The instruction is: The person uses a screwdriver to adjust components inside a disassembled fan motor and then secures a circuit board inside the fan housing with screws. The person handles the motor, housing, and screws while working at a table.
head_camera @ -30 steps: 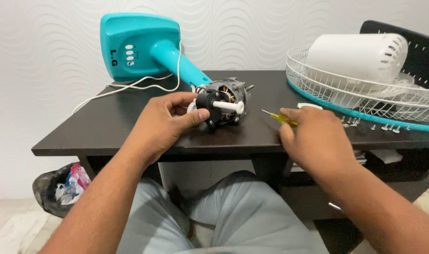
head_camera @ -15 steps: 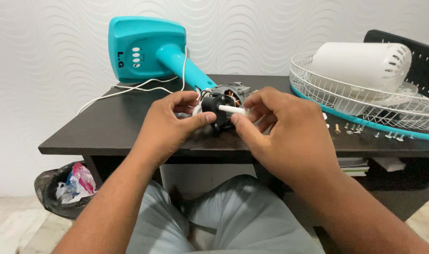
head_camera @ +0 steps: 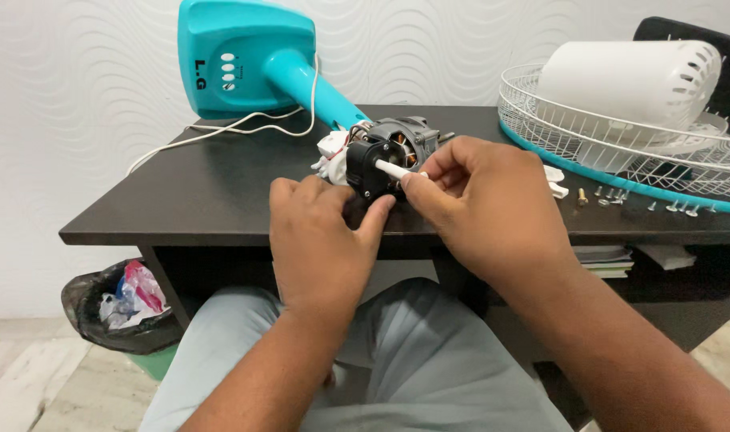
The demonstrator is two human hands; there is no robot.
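Observation:
A fan motor (head_camera: 389,148), black and grey with copper windings, lies on the dark table (head_camera: 213,200) at the end of the teal fan neck (head_camera: 313,88). A white shaft (head_camera: 390,169) sticks out of its front. My left hand (head_camera: 321,232) steadies the motor from below, thumb against its black housing. My right hand (head_camera: 481,200) pinches the tip of the white shaft with thumb and fingers. The screwdriver is not in view.
The teal fan base (head_camera: 237,56) stands at the back with a white cord (head_camera: 221,132). A white wire guard (head_camera: 613,136) holding a white cover (head_camera: 629,76) sits right. Several loose screws (head_camera: 621,196) lie near it. A bin with a black bag (head_camera: 117,308) stands at floor left.
My right hand left the yellow-handled screwdriver on the table and moved left onto the motor's white shaft. My left hand slid lower on the motor.

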